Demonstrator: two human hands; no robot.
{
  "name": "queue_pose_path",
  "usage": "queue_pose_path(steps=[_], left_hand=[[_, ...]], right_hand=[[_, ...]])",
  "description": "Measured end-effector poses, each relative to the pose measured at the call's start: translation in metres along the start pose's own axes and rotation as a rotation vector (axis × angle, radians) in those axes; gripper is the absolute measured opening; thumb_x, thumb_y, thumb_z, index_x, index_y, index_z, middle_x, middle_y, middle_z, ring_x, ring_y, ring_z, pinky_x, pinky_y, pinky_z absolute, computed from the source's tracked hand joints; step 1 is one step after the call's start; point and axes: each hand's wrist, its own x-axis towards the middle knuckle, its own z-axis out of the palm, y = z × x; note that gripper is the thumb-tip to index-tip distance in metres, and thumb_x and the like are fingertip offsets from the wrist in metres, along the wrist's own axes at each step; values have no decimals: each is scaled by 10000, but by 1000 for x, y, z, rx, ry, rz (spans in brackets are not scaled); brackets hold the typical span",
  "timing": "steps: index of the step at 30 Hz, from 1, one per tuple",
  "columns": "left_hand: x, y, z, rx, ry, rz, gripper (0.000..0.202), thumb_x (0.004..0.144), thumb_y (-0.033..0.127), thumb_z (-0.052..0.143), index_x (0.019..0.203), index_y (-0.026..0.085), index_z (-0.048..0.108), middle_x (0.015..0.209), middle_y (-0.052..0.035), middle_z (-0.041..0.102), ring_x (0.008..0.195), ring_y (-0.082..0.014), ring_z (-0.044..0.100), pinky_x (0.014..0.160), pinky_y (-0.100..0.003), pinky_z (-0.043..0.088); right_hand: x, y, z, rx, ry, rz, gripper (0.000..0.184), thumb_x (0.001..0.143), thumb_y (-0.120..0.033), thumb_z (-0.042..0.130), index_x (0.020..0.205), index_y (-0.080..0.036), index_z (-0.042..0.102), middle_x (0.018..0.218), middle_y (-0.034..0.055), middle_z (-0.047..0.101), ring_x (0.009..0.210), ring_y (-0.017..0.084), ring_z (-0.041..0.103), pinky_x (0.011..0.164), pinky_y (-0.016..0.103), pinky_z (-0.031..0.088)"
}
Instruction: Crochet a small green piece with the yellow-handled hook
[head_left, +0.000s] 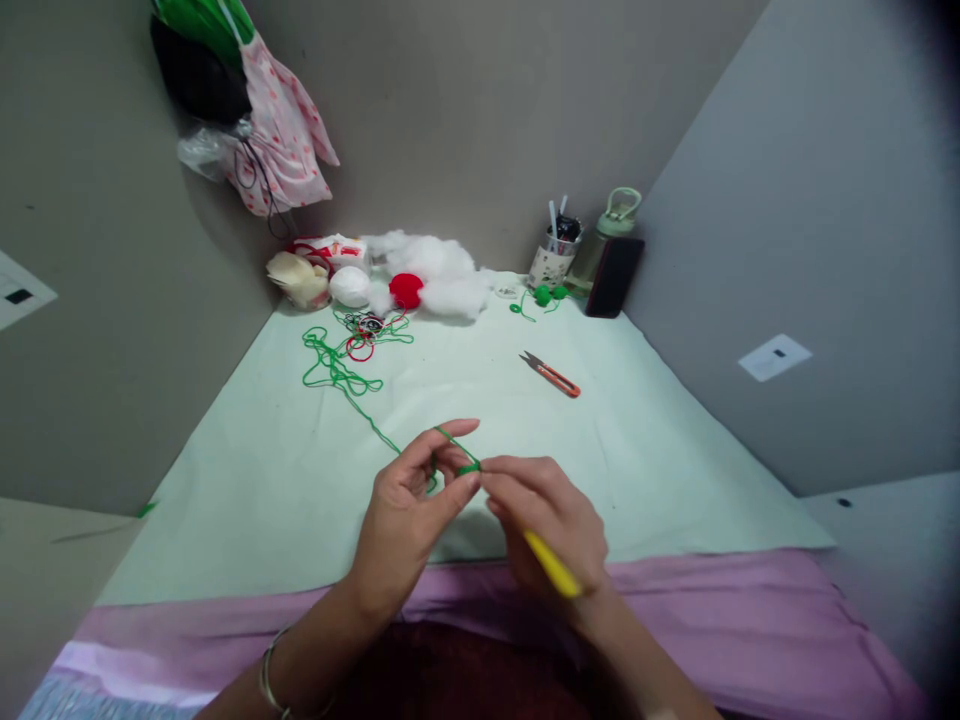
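My left hand [409, 500] pinches a small green crocheted piece [470, 468] between thumb and fingers, and green yarn [454, 440] runs up over its raised index finger. Close against it, my right hand [551, 510] grips a crochet hook with a yellow handle [553, 565]; the handle's end sticks out below the palm. The hook's tip is hidden at the green piece, where the fingertips of both hands nearly meet. From my left hand the strand leads back to a loose tangle of green yarn [337, 370] on the pale cloth.
Orange thread snips [551, 374] lie beyond my right hand. Along the back are white stuffing [442, 265], a red ball [406, 290], a white ball [350, 287], small green pieces [544, 295], a pen cup [551, 262], a bottle [600, 240] and a phone [615, 278]. Walls stand on three sides.
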Motion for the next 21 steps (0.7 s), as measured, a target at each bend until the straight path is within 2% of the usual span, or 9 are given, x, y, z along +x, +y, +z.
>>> queue_pose_path(steps=[2,4,6,7,9,11,14,18,21], left_hand=[[1,2,2,-138,-8,-90,450,795,289,892,1230,307,778,886,17,635,826,-109,560,803,-212,461],[3,6,2,-302,-65,-239,504,778,294,900,1262,262,766,797,34,592,688,-75,496,773,-216,476],[5,10,1,-400,-110,-343,479,778,272,891,1239,210,778,700,66,516,567,-37,368,807,-239,499],[6,12,0,-410,-112,-350,458,776,261,889,1217,198,788,696,71,510,550,-28,338,828,-248,503],[6,14,-1,-371,-92,-297,446,765,256,893,1198,208,797,761,47,564,594,-38,404,834,-242,493],[5,14,1,-294,-91,-234,462,760,267,899,1209,237,795,865,10,624,747,-86,531,811,-226,469],[2,11,5,-215,-115,-191,446,789,291,885,1224,270,791,912,-8,648,902,-129,575,823,-217,448],[2,6,8,-210,-64,-156,447,793,293,890,1229,290,791,903,5,648,838,-104,550,778,-203,439],[4,5,7,-313,-86,-239,485,774,313,900,1241,240,789,851,10,632,720,-78,498,768,-211,460]], right_hand=[[-2,1,3,-146,-9,-111,361,968,-86,623,1271,-255,721,1126,109,764,1007,229,736,793,344,629],[-3,2,4,-103,35,-67,367,961,-78,632,1261,-263,736,1131,100,755,1012,222,733,805,337,627],[-1,0,3,92,105,118,333,977,-78,611,1207,-273,752,1041,65,755,927,192,723,773,324,614],[0,0,3,225,146,235,306,992,-84,589,1163,-273,759,980,46,746,859,172,709,741,316,603],[5,-1,2,494,222,417,262,1023,-117,554,1068,-267,764,877,17,714,724,138,661,665,299,572],[10,-1,3,648,238,485,225,1029,-161,568,1011,-259,770,880,17,711,691,128,638,633,289,555],[13,-1,6,611,193,443,200,1011,-160,609,1014,-258,784,960,39,755,791,149,676,668,288,574],[4,-2,8,298,145,276,310,987,-80,616,1167,-285,764,1016,43,768,872,167,718,721,299,609],[-5,0,7,29,75,54,430,950,-67,666,1313,-291,724,1130,75,757,965,201,727,775,334,622]])
